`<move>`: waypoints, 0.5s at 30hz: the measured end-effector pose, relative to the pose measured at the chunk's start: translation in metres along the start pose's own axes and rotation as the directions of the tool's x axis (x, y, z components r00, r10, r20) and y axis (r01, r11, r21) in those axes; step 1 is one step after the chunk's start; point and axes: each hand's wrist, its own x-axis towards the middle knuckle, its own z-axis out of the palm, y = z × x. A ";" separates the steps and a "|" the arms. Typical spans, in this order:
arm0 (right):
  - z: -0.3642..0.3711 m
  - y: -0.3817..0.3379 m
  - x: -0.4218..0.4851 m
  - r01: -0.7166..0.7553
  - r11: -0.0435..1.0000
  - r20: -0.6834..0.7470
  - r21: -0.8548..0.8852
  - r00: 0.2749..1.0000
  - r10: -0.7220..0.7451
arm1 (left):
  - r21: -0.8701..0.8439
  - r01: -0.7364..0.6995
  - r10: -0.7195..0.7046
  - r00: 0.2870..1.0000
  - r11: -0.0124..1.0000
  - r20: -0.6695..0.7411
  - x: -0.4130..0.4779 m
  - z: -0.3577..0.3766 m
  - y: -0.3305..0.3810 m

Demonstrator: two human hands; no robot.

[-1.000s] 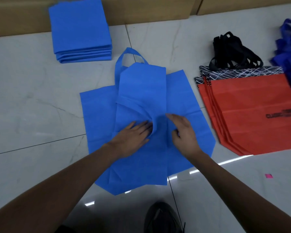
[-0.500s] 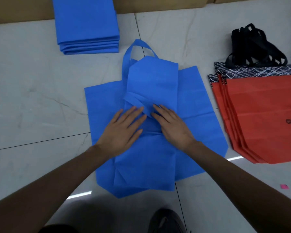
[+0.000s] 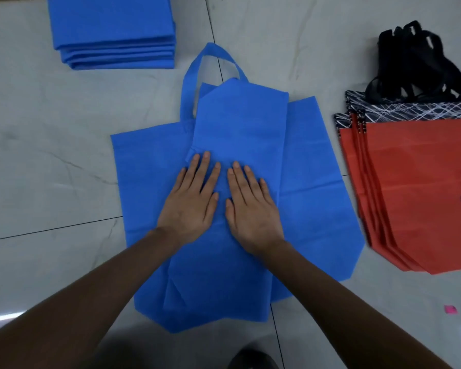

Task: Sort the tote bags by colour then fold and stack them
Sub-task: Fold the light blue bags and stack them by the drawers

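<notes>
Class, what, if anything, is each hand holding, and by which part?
Nothing gripped: left hand and right hand press flat on the blue tote bag, its folded middle.

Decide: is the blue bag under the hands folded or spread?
Partly folded: on the blue bag, a narrower layer lies over the wider spread part.

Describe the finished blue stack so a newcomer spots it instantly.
On the pale tiled floor, look far left, beyond the left hand. The folded stack lies there: unlike the spread blue bag nearby, it is a compact layered pile, no handle showing.
</notes>
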 end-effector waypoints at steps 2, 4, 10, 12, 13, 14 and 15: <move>0.000 0.001 0.001 0.000 1.000 0.016 -0.006 1.000 0.000 | -0.001 -0.002 0.002 1.000 1.000 0.008 0.001 -0.001 -0.001; -0.003 0.000 0.002 0.011 1.000 0.051 -0.011 0.999 -0.010 | 0.002 -0.002 0.002 0.999 1.000 0.039 0.001 -0.005 0.000; -0.033 0.009 -0.008 0.140 0.980 -0.044 0.141 0.990 -0.135 | 0.019 -0.207 0.207 0.978 0.978 0.000 -0.050 -0.026 -0.007; -0.050 0.018 -0.025 0.232 0.970 -0.130 0.069 0.966 -0.222 | 0.089 -0.298 0.299 0.954 0.951 -0.001 -0.070 -0.037 -0.020; -0.056 0.024 -0.035 0.275 0.961 -0.133 -0.008 0.953 -0.273 | 0.142 -0.335 0.337 0.941 0.931 0.007 -0.078 -0.040 -0.027; -0.057 0.032 -0.046 0.323 0.942 -0.108 -0.096 0.937 -0.332 | 0.186 -0.364 0.365 0.930 0.913 0.028 -0.084 -0.041 -0.033; -0.055 0.041 -0.057 0.374 0.911 -0.056 -0.173 0.920 -0.388 | 0.216 -0.381 0.378 0.924 0.899 0.056 -0.087 -0.042 -0.037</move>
